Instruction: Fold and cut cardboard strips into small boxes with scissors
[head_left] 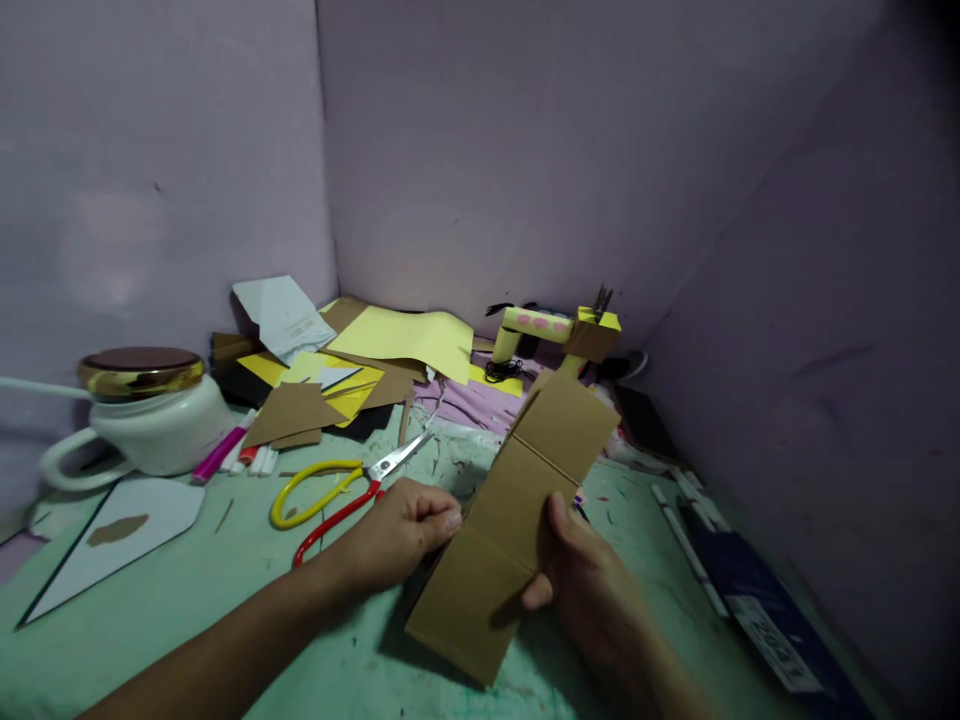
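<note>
A long brown cardboard strip (507, 500) with creases across it is tilted above the green table surface. My right hand (581, 570) grips its right edge, thumb on the front face and a fingertip showing lower down. At the strip's left edge, my left hand (416, 525) is closed, with thumb and index finger pinched together on the edge. The rest of the fingers of my right hand are hidden behind the cardboard. Left of the strip lie scissors (379, 470) with one yellow and one red handle, their blades apart.
Paper and cardboard scraps (296, 415) are piled at the back left beside a white lidded mug (161, 425) and markers (217, 452). A yellow and brown figure (536, 325) stands at the back. To the right lie a dark blue packet (765, 600) and white pens (690, 550).
</note>
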